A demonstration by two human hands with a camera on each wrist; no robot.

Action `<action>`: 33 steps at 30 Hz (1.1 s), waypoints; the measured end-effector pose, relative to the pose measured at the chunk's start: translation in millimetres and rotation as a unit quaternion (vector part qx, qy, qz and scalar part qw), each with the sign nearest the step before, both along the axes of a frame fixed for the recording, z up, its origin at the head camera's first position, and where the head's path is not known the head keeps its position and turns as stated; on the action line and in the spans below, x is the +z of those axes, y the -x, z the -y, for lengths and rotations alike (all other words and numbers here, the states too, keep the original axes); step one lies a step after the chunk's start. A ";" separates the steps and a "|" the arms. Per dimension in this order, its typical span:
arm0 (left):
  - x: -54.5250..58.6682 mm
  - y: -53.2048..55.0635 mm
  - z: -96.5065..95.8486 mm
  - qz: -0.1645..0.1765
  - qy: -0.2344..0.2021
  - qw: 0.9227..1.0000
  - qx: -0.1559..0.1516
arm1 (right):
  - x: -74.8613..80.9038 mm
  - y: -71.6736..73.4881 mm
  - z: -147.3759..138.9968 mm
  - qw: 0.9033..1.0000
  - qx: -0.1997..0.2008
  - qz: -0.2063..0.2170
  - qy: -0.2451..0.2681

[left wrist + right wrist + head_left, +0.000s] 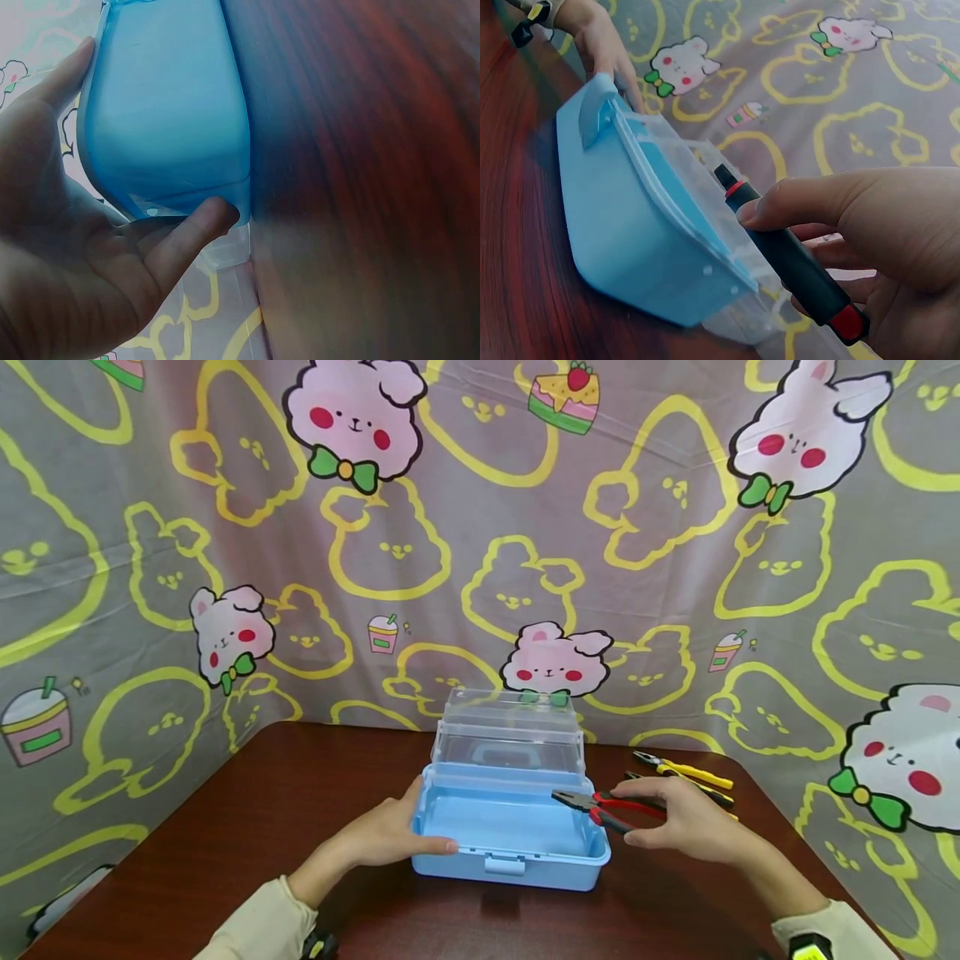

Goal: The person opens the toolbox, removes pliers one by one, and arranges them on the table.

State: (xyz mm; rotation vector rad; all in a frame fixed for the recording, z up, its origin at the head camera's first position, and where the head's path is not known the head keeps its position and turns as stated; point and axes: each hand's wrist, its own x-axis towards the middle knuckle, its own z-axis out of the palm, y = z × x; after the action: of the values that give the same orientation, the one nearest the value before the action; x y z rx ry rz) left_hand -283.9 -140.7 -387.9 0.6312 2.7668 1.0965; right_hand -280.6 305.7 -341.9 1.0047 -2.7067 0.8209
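A light blue plastic toolbox (465, 867) stands on the table with its clear lid (517, 747) swung up and back. My left hand (378, 835) holds the box at its left end, the thumb over the front rim and the fingers along the side. Above the box's right part, my right hand (690, 822) grips pliers (576, 800) by their red and black handles. Their jaws point left over the tray, slightly apart. In the right wrist view the thumb presses along one pliers handle (795, 262). A latch (505, 865) hangs at the box's front.
Pliers with yellow handles (701, 775) lie on the dark wooden table (300, 793) at the back right. Another yellow and black tool (716, 795) beside them is partly hidden by my right hand. A patterned cloth (450, 527) hangs around the table's back and sides.
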 end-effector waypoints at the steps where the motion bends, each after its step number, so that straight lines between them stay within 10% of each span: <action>1: -0.1 0.2 0.3 0.000 -0.001 1.000 0.000 | -1.0 -0.2 -2.6 1.000 -0.005 0.002 0.000; 33: -0.6 0.4 0.8 -0.003 -0.008 1.000 -0.012 | -34.0 14.4 -61.2 0.986 -0.146 0.076 -0.001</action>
State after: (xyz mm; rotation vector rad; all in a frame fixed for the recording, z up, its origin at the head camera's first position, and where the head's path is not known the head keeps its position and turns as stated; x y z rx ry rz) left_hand -284.3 -141.5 -388.5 0.6684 2.7508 1.1138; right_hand -295.0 366.9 -375.9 0.5438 -2.8848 0.8673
